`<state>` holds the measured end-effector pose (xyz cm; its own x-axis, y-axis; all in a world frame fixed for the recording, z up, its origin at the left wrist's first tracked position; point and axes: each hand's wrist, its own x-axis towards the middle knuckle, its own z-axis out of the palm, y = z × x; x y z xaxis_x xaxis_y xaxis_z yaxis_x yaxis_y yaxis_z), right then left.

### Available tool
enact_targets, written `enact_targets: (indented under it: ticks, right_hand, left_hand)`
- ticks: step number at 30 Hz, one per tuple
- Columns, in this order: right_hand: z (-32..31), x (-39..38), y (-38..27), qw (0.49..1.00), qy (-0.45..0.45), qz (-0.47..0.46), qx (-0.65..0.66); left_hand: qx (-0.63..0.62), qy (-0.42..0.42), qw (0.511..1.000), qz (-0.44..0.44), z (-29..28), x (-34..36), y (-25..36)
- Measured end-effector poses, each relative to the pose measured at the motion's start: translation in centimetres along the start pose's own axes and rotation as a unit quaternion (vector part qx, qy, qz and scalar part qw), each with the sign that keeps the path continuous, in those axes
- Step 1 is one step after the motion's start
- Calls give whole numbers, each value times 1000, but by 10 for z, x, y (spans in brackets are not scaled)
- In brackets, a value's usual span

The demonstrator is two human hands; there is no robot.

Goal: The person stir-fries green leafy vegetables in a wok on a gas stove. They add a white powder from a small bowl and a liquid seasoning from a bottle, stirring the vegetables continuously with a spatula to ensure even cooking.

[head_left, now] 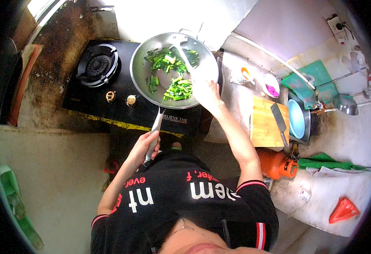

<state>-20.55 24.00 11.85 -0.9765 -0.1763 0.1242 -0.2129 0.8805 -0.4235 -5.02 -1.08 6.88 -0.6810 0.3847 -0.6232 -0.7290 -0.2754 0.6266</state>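
Note:
A steel wok [141, 87] sits over the right side of the black gas stove. Chopped leafy greens [178, 88] lie inside it in separate clumps. My left hand [145, 145] is wrapped round the wok's long grey handle [156, 122]. Over the wok's right rim, my right hand [208, 94] is closed on the handle of a pale spatula [184, 55]. The spatula's head rests near the far wall of the pan, beside the greens; glare washes out part of its shaft.
An unused burner [98, 64] and two knobs are on the stove's left. At right, a cleaver [278, 118] lies on a wooden cutting board [261, 122], near a blue basin [296, 119] in the sink. An orange gas cylinder [274, 164] stands below the counter.

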Motion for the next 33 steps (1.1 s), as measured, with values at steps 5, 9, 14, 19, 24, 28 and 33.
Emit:
enact_targets:
  ticks: [5, 9, 14, 19, 24, 28, 33]
  right_hand:
    - [30, -41, 37, 976, 100, -48, 186]
    - [-67, -94, 17, 839, -153, 223, 473]
    - [-151, -120, 0, 932, -229, 124, 251]
    - [-113, -97, 14, 986, -155, 57, 35]
    - [-25, -39, 62, 999, -15, -8, 47]
    - [20, -15, 44, 935, -27, 81, 343]
    - [-38, -58, 7, 921, -176, 82, 337]
  left_hand:
    - [5, -2, 1000, 0, 3, 0, 3]
    - [0, -1, 1000, -9, 0, -1, 1]
    - [2, -6, 1000, 3, 0, -2, -2]
    - [-4, -5, 1000, 2, 2, -4, 0]
    - [0, 0, 1000, 8, 3, -2, 2]
    - [-9, -2, 1000, 10, -1, 1, -2]
    - [-7, 1, 1000, 13, -2, 0, -4]
